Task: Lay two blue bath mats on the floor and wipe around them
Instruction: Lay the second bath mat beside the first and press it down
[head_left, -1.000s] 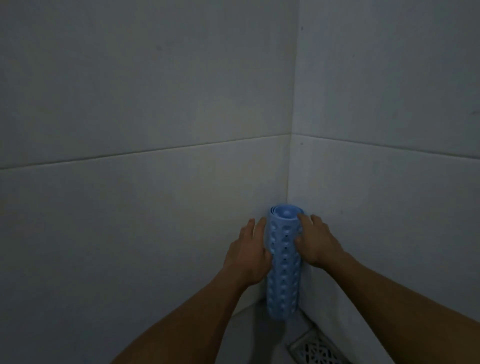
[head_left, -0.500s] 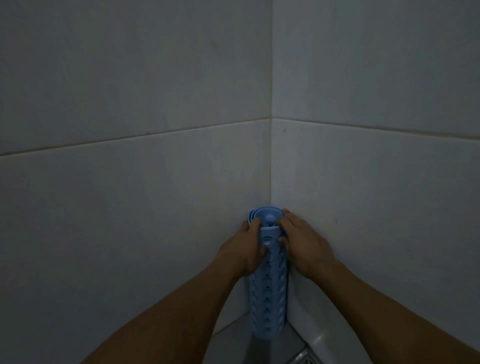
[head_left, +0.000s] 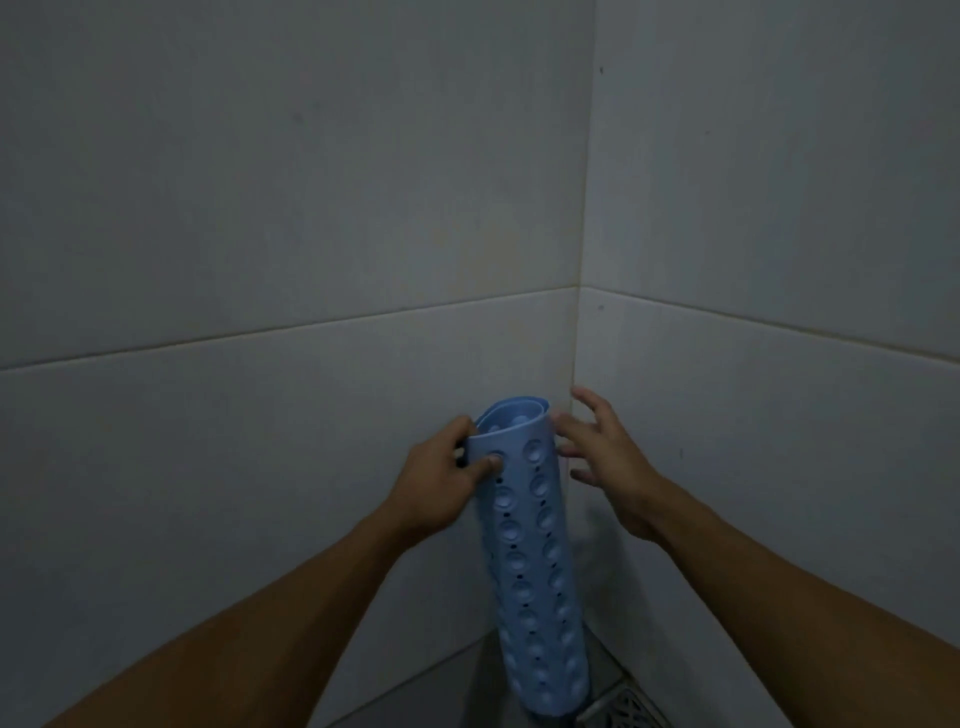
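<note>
Rolled mat (head_left: 535, 561) upright in wall corner, lower end by floor drain (head_left: 626, 709). Left hand (head_left: 441, 486) pinches mat's loose top edge. Right hand (head_left: 608, 457) beside roll, fingers spread, holding nothing.

Left hand (head_left: 439, 480) pinching something, right hand (head_left: 605, 452) apparently free, fingers spread

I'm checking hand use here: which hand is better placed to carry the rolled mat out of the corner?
Left, probably. The left hand already grips the rolled blue mat near its top; the right hand is open beside it, fingers spread.
</note>
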